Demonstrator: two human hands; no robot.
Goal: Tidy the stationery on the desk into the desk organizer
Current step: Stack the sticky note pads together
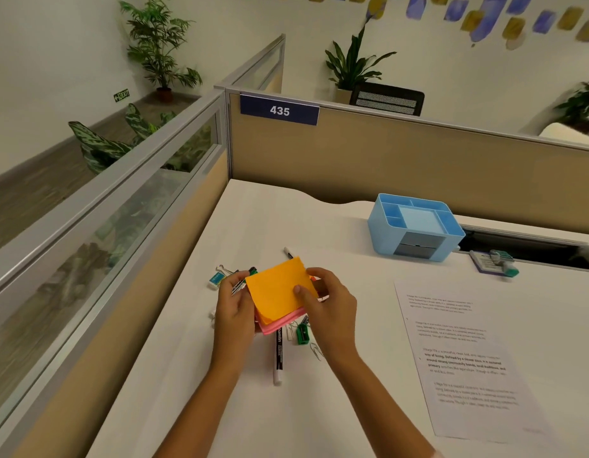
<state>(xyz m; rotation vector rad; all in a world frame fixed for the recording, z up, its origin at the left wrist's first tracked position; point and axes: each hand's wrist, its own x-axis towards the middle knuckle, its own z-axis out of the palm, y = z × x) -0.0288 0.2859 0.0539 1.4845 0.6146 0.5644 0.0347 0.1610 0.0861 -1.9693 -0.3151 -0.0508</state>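
Both hands up over the surface [352, 325], and between them a stack of sticky notes [279, 294], orange on top, pink beneath. The left hand [235, 307] curls round its left edge; the right hand [329, 300] pinches the other side, thumb flat on the top sheet. Beneath lie a white marker [278, 357], a green sharpener [303, 333], paper clips [316, 350], a binder clip [224, 269] and what looks like an eraser [216, 280], slightly blurred. Well apart, at the back, the blue desk organizer [413, 226]: its big middle compartment holds a pale blue pad, the side slots look bare. A printed sheet [465, 358] lies to the right, a stapler [494, 262] beyond.
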